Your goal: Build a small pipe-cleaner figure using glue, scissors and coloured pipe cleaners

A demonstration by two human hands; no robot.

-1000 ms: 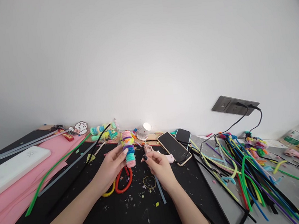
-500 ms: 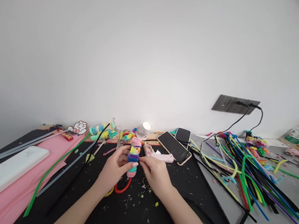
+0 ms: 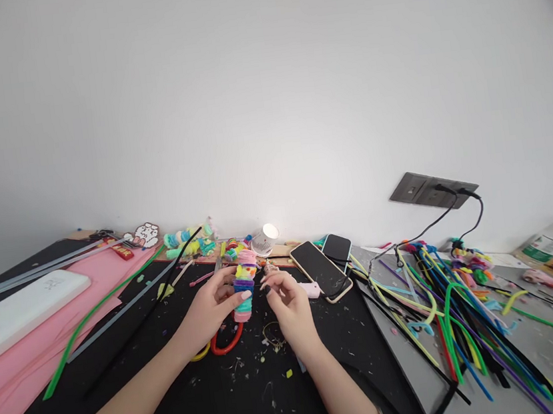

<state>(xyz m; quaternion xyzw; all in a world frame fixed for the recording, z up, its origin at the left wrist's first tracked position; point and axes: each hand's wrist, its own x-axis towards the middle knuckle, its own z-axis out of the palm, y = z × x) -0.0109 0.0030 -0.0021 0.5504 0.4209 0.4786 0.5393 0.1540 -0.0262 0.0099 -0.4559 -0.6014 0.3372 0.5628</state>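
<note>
My left hand [image 3: 214,308] is wrapped round an upright roll of coiled fuzzy pipe cleaners [image 3: 243,290], banded in pink, yellow, purple, blue and teal. Its thumb lies across the front of the roll, and the other fingers are partly hidden behind it. Just to the right, my right hand [image 3: 288,303] hovers apart from the roll. Its fingers are loosely curled, with a gap between thumb and forefinger, and no held thing can be made out. Below the roll, a red ring-shaped piece [image 3: 227,340] lies on the black mat [image 3: 240,406]. A pale pink glue gun [image 3: 311,289] is partly hidden behind my right hand.
Two phones [image 3: 320,271] and a paper cup [image 3: 264,241] stand near the wall. Loose pipe cleaners [image 3: 464,318] spread over the grey surface at right. Pink sheets [image 3: 108,274] and a white box-like device [image 3: 28,315] lie at left. Scraps dot the mat.
My right hand has drawn back from the roll, and its fingers have loosened. The roll, still in my left hand, has shifted slightly left.
</note>
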